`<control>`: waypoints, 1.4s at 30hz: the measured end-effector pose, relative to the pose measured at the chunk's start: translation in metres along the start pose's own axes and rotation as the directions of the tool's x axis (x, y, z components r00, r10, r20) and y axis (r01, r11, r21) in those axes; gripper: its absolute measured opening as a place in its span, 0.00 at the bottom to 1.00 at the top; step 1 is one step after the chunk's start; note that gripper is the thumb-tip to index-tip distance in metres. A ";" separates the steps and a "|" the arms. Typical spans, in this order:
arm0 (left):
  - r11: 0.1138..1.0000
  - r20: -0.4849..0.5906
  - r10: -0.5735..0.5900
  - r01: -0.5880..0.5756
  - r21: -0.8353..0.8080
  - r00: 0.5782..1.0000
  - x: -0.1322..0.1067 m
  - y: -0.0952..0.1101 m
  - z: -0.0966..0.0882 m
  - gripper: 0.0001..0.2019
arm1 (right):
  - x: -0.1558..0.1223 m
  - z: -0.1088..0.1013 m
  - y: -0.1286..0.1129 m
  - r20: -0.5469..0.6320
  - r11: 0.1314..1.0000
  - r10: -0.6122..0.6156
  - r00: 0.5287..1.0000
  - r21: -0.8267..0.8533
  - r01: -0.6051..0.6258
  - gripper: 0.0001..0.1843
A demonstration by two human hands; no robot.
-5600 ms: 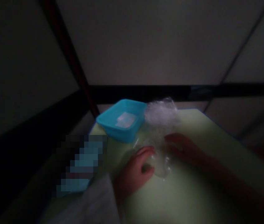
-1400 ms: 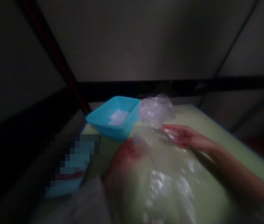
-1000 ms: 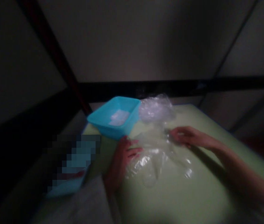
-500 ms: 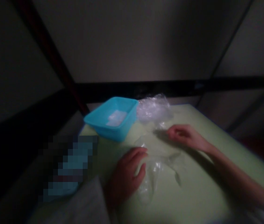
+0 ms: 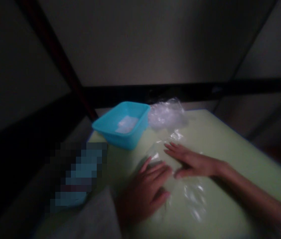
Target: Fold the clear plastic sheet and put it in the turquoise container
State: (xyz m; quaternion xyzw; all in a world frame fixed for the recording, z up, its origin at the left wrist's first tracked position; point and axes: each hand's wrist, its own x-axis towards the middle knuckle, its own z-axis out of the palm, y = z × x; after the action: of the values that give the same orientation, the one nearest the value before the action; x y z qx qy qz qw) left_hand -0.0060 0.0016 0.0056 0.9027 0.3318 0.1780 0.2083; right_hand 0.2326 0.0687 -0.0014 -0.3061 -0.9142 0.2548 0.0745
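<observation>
A clear plastic bag (image 5: pixel 195 196) lies on the pale green tabletop, its glossy creases catching the light. Flat on the bag's left part rests my left hand (image 5: pixel 152 186), fingers stretched out and apart. My right hand (image 5: pixel 190 161) also lies on the clear plastic, palm down, with the fingers extended and the thumb spread. Neither hand grips anything. Parts of the bag are hidden under both hands.
A turquoise plastic basket (image 5: pixel 130 142) stands at the back left, with white packets (image 5: pixel 127 124) inside. Beside it is a heap of crumpled clear plastic bags (image 5: pixel 167 114). A blurred-out bluish thing (image 5: pixel 83 172) sits at the left edge of the table (image 5: pixel 230 149).
My right hand has come down from a closed pose above the table and opened onto the plastic. The left hand has shifted right and flattened. The bag lies smoother.
</observation>
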 end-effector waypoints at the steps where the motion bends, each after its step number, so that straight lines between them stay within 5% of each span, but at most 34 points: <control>1: 1.000 0.013 -0.013 0.012 0.019 1.000 0.000 0.001 0.000 0.24 | -0.001 0.000 -0.002 0.032 1.000 0.016 0.999 -0.014 -0.016 0.46; 5: 0.983 -0.044 -0.108 0.114 0.146 0.993 0.001 -0.005 0.005 0.20 | -0.006 -0.001 -0.011 0.107 0.998 0.052 0.993 -0.028 -0.049 0.46; 10: 0.878 -0.314 -0.221 0.329 0.347 0.923 -0.002 -0.028 0.012 0.19 | -0.010 -0.004 -0.017 0.171 0.996 0.076 0.982 -0.057 -0.067 0.49; 13: 0.835 -0.451 -0.163 0.366 0.411 0.877 -0.003 -0.040 0.013 0.18 | -0.012 -0.008 -0.020 0.160 0.997 0.072 0.984 -0.048 -0.065 0.49; 16: 0.824 -0.525 -0.067 0.344 0.451 0.848 -0.004 -0.044 0.013 0.17 | -0.009 -0.012 -0.026 0.027 0.999 0.022 0.999 -0.027 -0.021 0.40; 20: 0.855 -0.573 -0.041 0.325 0.404 0.819 -0.004 -0.046 0.015 0.16 | -0.001 -0.009 -0.028 -0.146 0.997 -0.078 0.986 -0.034 0.074 0.34; 30: 0.889 -0.639 -0.220 0.421 0.180 0.737 -0.002 -0.072 0.017 0.21 | 0.000 0.006 -0.013 -0.073 0.991 -0.056 0.996 -0.128 0.046 0.35; 33: 0.929 -0.594 -0.222 0.353 0.112 0.773 -0.002 -0.065 0.015 0.18 | 0.001 0.005 -0.016 -0.067 0.989 -0.046 0.997 -0.145 0.036 0.36; 38: 0.962 -0.276 -0.143 0.199 0.186 0.950 -0.004 -0.043 0.016 0.20 | 0.001 0.005 -0.020 -0.081 0.989 -0.051 0.995 -0.141 0.039 0.36; 42: 0.931 -0.221 -0.183 0.241 0.274 0.958 -0.004 -0.042 0.016 0.22 | -0.003 0.003 -0.018 -0.089 0.990 -0.007 0.996 -0.137 -0.005 0.36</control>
State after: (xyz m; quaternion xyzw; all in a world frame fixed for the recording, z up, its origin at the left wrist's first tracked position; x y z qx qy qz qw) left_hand -0.0235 0.0234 -0.0297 0.8609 0.4694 0.1885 0.0552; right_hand 0.2246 0.0536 0.0054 -0.3212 -0.9255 0.1772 0.0939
